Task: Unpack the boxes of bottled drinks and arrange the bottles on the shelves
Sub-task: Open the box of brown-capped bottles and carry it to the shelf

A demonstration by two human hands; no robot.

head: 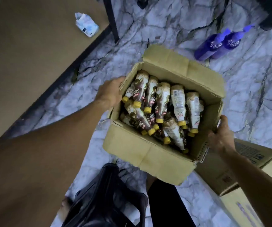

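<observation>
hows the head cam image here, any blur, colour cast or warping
Head view: dim, with a cold blue cast on the marble floor; the yellow-capped bottles in the open box look soft, labels smeared; the two purple bottles glow oversaturated; wide-angle stretch enlarges the left forearm at the frame edge.

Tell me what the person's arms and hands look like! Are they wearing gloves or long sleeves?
No gloves and no long sleeves. The left hand and the right hand are bare. The left arm and the right arm are bare too, as far up as the picture shows. I can see no watch, bracelet or ring.
</observation>
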